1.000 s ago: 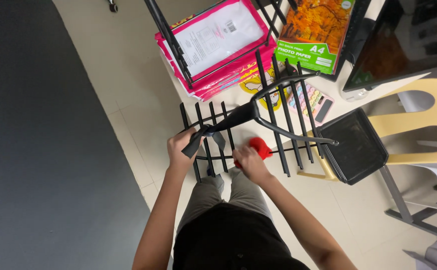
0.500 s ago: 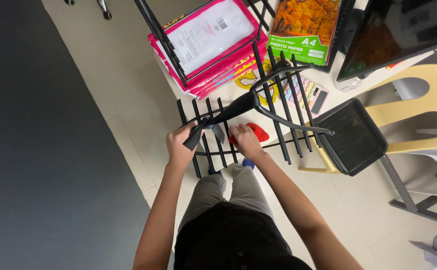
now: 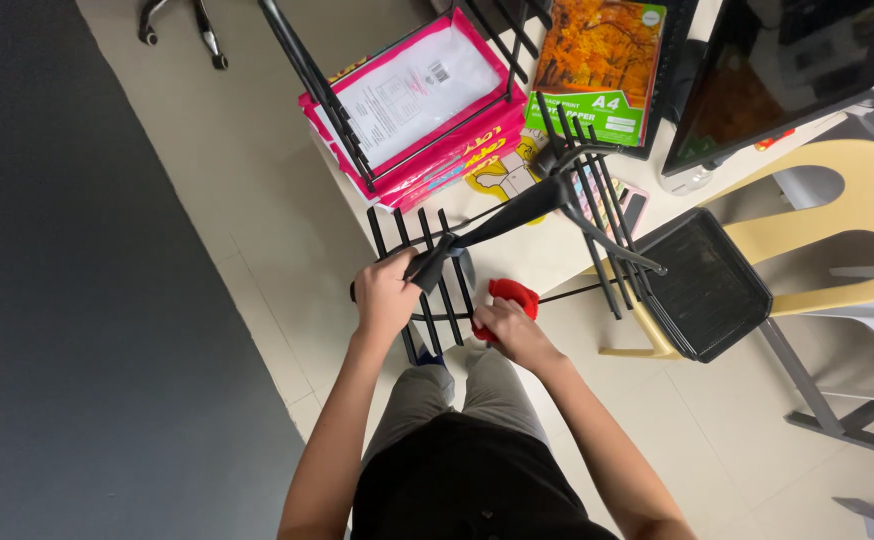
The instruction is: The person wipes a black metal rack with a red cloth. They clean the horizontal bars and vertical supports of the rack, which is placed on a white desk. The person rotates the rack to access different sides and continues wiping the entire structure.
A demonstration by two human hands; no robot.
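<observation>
Floor [image 3: 257,190] of pale tile runs under everything, with a dark carpet strip along the left. Over it, at the far right, the white worktop [image 3: 547,255] carries a dark monitor [image 3: 777,80], pink reams of paper [image 3: 427,110] at its far left, and an orange-and-green ream [image 3: 597,70] beside them. To the right stands a cream plastic chair [image 3: 837,210], and just in front of it a black tray [image 3: 707,290] sits at the worktop's near corner. The black metal chair frame [image 3: 547,200] lies tipped over in front of me, its slatted bars reaching across the worktop edge and over the pink reams. My left hand [image 3: 385,295] is clenched around a black bar of that frame at its near end, steadying it. My right hand [image 3: 512,330] is just beside it to the right, closed on a red cloth [image 3: 512,293] that I press against the frame's lower bars near the worktop edge. My grey trouser legs [image 3: 457,400] show below both hands, between my forearms.
</observation>
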